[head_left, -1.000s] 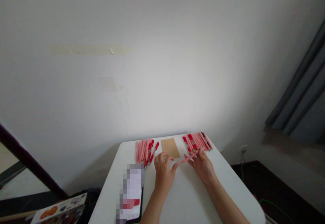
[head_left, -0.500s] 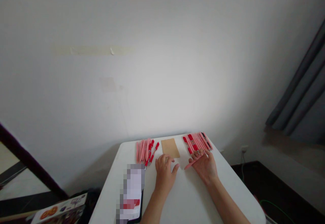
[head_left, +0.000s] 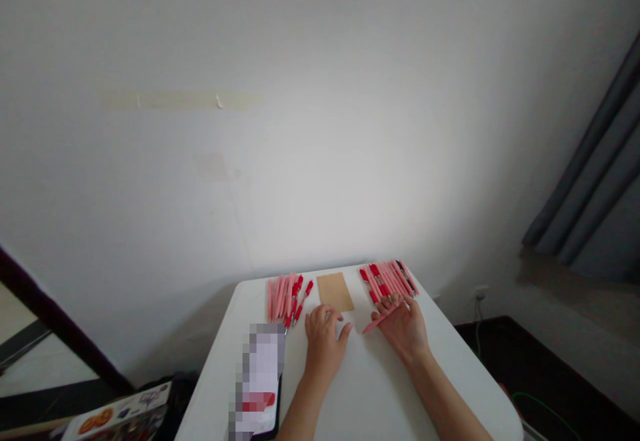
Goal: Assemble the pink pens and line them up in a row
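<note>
Turned palm up, my right hand (head_left: pixel 404 327) holds a pink pen (head_left: pixel 383 316) slantwise across its fingers. Beyond its fingertips lies a row of pens (head_left: pixel 387 275), mostly pink, with some red and a black one. My left hand (head_left: pixel 325 337) is palm down over the white table (head_left: pixel 365 401), fingers apart and curved, with nothing in it. Just past its fingers is a flat brown paper piece (head_left: pixel 335 291). Left of that paper rests another group of pink pens (head_left: pixel 281 296), with red pens (head_left: pixel 303 302) at its right side.
A phone (head_left: pixel 267 387), partly blurred out, lies on the table's left side. The wall (head_left: pixel 320 161) stands right behind the table. A printed box (head_left: pixel 117 414) is low at the left, and a grey curtain (head_left: pixel 590 181) hangs at the right.
</note>
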The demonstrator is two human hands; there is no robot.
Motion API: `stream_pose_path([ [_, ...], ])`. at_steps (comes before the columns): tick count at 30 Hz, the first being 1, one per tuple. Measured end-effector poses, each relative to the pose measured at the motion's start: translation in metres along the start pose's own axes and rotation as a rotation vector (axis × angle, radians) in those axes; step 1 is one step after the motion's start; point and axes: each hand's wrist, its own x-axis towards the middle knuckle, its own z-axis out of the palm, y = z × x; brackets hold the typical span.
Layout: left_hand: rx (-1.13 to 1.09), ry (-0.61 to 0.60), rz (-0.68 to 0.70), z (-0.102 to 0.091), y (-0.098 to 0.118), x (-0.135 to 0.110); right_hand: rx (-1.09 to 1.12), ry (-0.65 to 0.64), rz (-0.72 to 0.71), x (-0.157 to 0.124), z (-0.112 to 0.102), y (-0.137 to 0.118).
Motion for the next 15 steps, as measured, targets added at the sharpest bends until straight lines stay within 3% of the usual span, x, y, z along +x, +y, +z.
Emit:
stream_pose_path([
  [15,0.013,-0.013,-0.016,0.0009,-0.0010,0.0008,0.033,-0.012,0.022,-0.0014,0.0016,0.0000],
])
